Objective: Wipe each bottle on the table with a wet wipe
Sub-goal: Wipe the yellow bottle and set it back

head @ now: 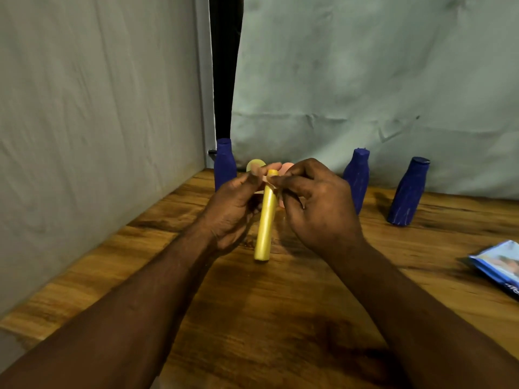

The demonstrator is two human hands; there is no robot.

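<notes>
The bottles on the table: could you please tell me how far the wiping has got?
Done: no bottle shows as wiped. In hand: the left hand and right hand pinch what looks like a wipe at the cap of the yellow bottle. Left: three blue bottles stand apart, plus two partly hidden bottles behind the hands.

The right edge cuts the blue packet, and the right hand mostly hides a pink object.
</notes>
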